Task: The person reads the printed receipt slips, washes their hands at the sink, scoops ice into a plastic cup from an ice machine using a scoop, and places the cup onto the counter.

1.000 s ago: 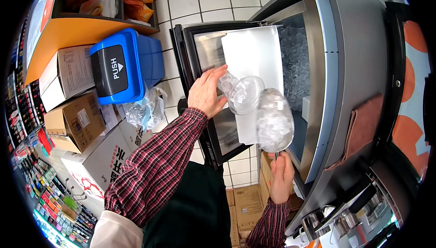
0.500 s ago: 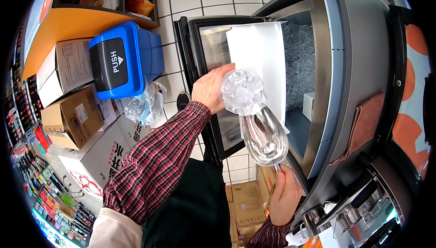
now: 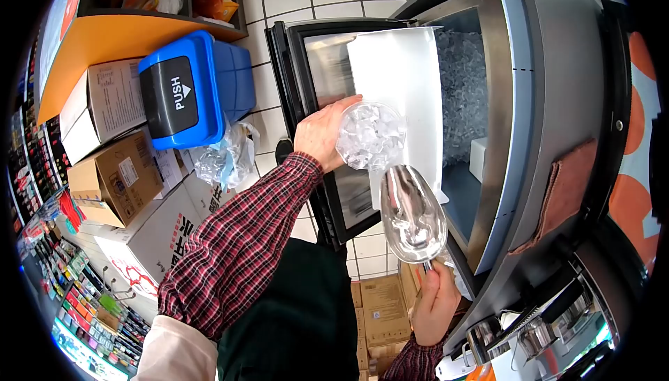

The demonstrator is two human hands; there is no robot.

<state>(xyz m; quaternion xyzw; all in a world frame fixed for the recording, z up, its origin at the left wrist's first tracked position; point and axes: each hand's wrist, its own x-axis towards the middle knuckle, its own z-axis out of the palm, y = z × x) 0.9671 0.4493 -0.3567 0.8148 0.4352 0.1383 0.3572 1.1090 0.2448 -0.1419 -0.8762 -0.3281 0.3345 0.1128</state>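
My left hand (image 3: 323, 135) is closed around a clear cup (image 3: 340, 145) filled to about its rim with ice cubes (image 3: 373, 133); its fingers are partly hidden behind the cup. My right hand (image 3: 436, 303) grips the handle of a shiny metal ice scoop (image 3: 413, 221), whose lip lies close below the cup's rim. The scoop's bowl looks free of ice. Both sit over the white inner flap (image 3: 397, 67) of an open ice bin. Loose ice (image 3: 463, 95) fills the far part of the bin, and a small white block (image 3: 478, 158) sits at its near end.
The bin's black-framed door (image 3: 286, 81) stands open on the left. Beyond it are a blue push-lid trash bin (image 3: 233, 78), a plastic bag (image 3: 230, 158) and cardboard boxes (image 3: 115, 179). A brown cloth (image 3: 555, 196) hangs on the grey cabinet front; metal pitchers (image 3: 481, 339) stand at lower right.
My right hand has drawn the scoop slightly down and away from the cup; its tip no longer overlaps the rim. The ice in the cup lies more level. My left hand has barely moved.
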